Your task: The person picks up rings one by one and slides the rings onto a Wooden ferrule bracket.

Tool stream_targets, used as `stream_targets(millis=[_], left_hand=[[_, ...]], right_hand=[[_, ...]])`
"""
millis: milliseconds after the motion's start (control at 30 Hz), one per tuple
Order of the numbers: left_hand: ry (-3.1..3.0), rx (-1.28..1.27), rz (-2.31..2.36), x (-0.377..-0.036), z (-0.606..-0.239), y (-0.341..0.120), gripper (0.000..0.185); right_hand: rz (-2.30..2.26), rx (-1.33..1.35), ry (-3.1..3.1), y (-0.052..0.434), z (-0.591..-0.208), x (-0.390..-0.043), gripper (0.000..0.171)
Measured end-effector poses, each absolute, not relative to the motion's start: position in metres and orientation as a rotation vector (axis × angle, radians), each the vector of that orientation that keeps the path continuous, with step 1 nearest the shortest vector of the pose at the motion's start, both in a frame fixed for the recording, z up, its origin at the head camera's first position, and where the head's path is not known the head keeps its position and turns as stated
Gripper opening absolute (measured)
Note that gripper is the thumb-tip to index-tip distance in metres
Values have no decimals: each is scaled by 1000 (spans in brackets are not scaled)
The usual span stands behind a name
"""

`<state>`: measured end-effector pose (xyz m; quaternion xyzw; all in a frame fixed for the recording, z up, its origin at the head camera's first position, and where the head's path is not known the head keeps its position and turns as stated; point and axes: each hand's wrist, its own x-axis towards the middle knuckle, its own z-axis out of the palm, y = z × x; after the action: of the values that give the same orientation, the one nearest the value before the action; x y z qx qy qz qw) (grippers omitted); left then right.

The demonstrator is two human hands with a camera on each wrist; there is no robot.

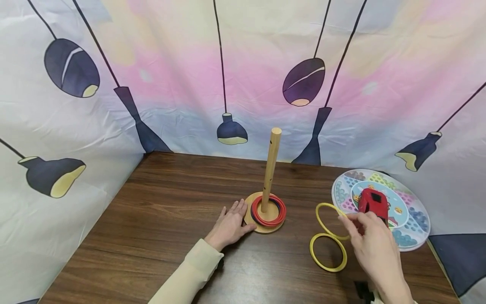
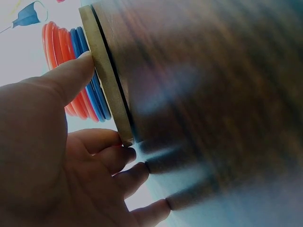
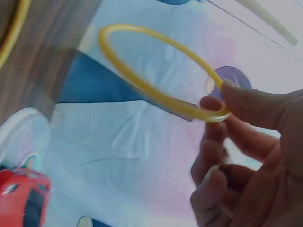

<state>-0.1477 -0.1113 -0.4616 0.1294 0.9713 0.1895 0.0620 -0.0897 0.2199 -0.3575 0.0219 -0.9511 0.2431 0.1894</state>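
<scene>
A wooden peg point(image 1: 271, 169) stands on a round wooden base point(image 1: 250, 219) with red rings point(image 1: 279, 215) and blue rings stacked around it. My left hand point(image 1: 229, 226) lies flat on the table, fingers straight, thumb touching the base's left edge point(image 2: 106, 78); the red and blue rings point(image 2: 71, 71) show beside it. My right hand point(image 1: 370, 236) pinches a yellow ring point(image 1: 328, 219) between thumb and fingertips point(image 3: 215, 106), lifted and tilted off the table. A second yellow ring point(image 1: 328, 252) lies flat on the table just below it.
A round colourful game board point(image 1: 411, 219) with a red toy car point(image 1: 373, 202) on it sits at the table's right edge, behind my right hand. A lamp-patterned cloth backdrop point(image 1: 182, 84) walls the table at back and sides.
</scene>
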Motion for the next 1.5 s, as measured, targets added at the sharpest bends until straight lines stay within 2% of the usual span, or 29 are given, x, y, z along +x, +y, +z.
stream_targets(millis=[267,800,1100,1500], left_hand=[[2942,394,581,-147,-462,-112,81],[2951,397,566,-147,-462,-111,81],[2940,384,588,-147,-461,-110,81],[2937,381,594,-147,-461,-110,81]], right_hand=[[956,222,-2413,204,-337,-102,14],[1360,348,-2223,156,-292,-132,14],[1599,437,-2052,133,-280,-151,18],[1753,402,-2006,121,-276,-166,22]])
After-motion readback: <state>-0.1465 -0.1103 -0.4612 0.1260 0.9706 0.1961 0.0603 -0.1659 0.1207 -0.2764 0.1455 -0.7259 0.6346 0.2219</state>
